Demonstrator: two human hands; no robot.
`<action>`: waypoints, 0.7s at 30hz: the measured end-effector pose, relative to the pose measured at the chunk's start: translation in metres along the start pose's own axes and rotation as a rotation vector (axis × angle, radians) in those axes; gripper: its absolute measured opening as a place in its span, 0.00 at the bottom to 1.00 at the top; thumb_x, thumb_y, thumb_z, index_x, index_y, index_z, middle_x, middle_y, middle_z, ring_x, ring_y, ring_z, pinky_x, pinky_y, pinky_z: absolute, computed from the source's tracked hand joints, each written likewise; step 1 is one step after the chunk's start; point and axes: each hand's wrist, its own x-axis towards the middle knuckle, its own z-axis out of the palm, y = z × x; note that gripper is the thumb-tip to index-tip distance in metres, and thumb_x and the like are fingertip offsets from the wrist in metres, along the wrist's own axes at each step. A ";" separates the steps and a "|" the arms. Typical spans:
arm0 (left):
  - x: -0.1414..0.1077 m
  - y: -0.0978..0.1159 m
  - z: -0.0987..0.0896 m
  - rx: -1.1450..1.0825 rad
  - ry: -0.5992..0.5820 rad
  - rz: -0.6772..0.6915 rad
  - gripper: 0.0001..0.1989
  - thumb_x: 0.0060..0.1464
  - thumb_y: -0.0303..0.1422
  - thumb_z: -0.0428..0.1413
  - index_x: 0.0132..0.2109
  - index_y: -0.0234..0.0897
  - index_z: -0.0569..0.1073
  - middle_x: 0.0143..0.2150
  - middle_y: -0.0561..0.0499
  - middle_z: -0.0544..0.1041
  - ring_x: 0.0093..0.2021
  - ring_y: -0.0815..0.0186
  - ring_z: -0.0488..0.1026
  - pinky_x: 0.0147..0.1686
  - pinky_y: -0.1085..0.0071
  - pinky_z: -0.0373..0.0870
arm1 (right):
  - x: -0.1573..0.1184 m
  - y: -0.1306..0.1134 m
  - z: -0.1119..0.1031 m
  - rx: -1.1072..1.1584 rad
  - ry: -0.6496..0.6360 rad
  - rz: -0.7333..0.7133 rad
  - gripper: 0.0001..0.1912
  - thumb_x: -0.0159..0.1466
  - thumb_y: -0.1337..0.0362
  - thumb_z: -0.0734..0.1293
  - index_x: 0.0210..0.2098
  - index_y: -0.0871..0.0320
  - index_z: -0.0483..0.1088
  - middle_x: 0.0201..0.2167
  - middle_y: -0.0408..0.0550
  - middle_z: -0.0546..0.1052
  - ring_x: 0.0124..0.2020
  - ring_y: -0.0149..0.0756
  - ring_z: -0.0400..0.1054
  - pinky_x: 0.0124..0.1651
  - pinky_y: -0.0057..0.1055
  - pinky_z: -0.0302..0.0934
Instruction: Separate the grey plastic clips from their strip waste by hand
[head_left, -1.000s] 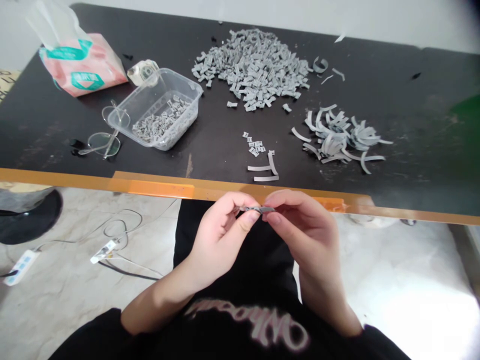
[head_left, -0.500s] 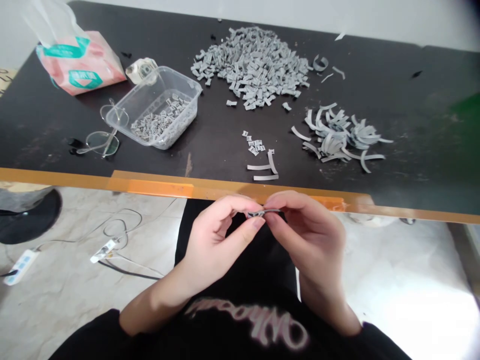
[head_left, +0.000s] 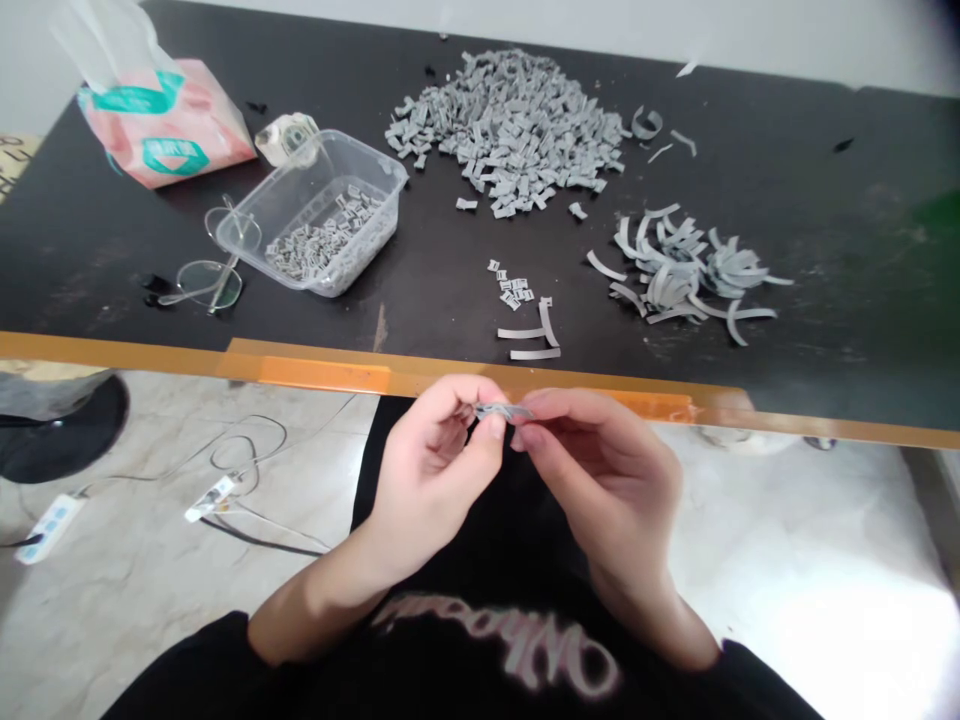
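Pinching a thin gray piece [head_left: 498,411] between thumb and finger, the left hand [head_left: 439,480] angles inward near the edge of the dark surface [head_left: 862,250]; the right hand [head_left: 615,485] mirrors it, touching the piece's other end, its grip unclear. Small gray bits [head_left: 319,248] lie in a clear plastic tub [head_left: 371,240]; flat, curved strips [head_left: 671,285] lie heaped to the right.

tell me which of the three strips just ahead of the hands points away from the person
The strip reaching back toward the small pieces; the other two strips lie roughly crosswise.
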 end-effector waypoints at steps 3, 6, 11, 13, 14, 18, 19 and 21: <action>-0.002 0.000 -0.001 -0.087 -0.036 -0.054 0.03 0.64 0.31 0.57 0.39 0.39 0.74 0.33 0.55 0.73 0.31 0.75 0.69 0.33 0.81 0.68 | -0.001 -0.001 -0.001 0.043 -0.008 0.013 0.15 0.64 0.76 0.70 0.43 0.49 0.78 0.38 0.40 0.82 0.37 0.32 0.77 0.42 0.29 0.72; -0.003 0.000 -0.001 -0.152 -0.071 -0.077 0.04 0.65 0.31 0.57 0.39 0.39 0.74 0.33 0.55 0.73 0.33 0.75 0.69 0.35 0.81 0.68 | -0.002 -0.002 -0.001 0.066 -0.005 0.021 0.15 0.64 0.76 0.69 0.44 0.49 0.78 0.38 0.40 0.82 0.37 0.32 0.77 0.43 0.30 0.73; -0.002 0.001 0.000 -0.187 -0.082 -0.070 0.04 0.66 0.31 0.55 0.41 0.38 0.74 0.35 0.54 0.73 0.37 0.74 0.72 0.40 0.81 0.71 | -0.001 -0.003 0.000 0.065 -0.011 0.018 0.13 0.64 0.75 0.70 0.43 0.51 0.78 0.37 0.42 0.82 0.36 0.35 0.78 0.42 0.32 0.74; -0.002 0.001 0.000 -0.175 -0.074 -0.050 0.04 0.66 0.30 0.55 0.41 0.38 0.74 0.35 0.53 0.74 0.37 0.74 0.73 0.41 0.80 0.72 | -0.001 -0.004 0.000 0.055 0.003 0.019 0.11 0.64 0.74 0.70 0.42 0.51 0.78 0.37 0.44 0.82 0.35 0.36 0.78 0.41 0.33 0.75; -0.001 0.001 0.000 -0.161 -0.073 -0.036 0.03 0.65 0.30 0.56 0.41 0.38 0.75 0.35 0.53 0.75 0.37 0.73 0.73 0.40 0.80 0.73 | -0.001 -0.004 0.000 0.050 0.008 0.019 0.10 0.64 0.73 0.70 0.42 0.52 0.77 0.37 0.44 0.82 0.35 0.37 0.78 0.41 0.34 0.75; -0.001 0.001 -0.002 -0.104 -0.068 0.033 0.02 0.61 0.27 0.60 0.39 0.38 0.76 0.35 0.53 0.77 0.36 0.72 0.75 0.39 0.78 0.74 | -0.001 -0.005 -0.001 0.031 0.001 0.000 0.10 0.65 0.72 0.70 0.42 0.51 0.77 0.36 0.43 0.82 0.34 0.36 0.77 0.38 0.34 0.75; -0.001 0.001 -0.003 -0.102 -0.061 0.051 0.02 0.60 0.27 0.60 0.38 0.38 0.76 0.35 0.53 0.77 0.36 0.71 0.75 0.39 0.77 0.75 | -0.001 -0.005 -0.001 0.026 -0.009 -0.009 0.10 0.65 0.72 0.70 0.42 0.51 0.77 0.36 0.43 0.82 0.34 0.36 0.76 0.38 0.34 0.75; -0.001 0.000 -0.004 -0.102 -0.051 0.074 0.03 0.59 0.26 0.61 0.37 0.38 0.77 0.34 0.52 0.77 0.37 0.70 0.76 0.40 0.75 0.75 | -0.002 -0.004 -0.002 0.022 -0.026 -0.035 0.11 0.64 0.72 0.71 0.44 0.51 0.76 0.36 0.44 0.81 0.34 0.36 0.76 0.37 0.34 0.74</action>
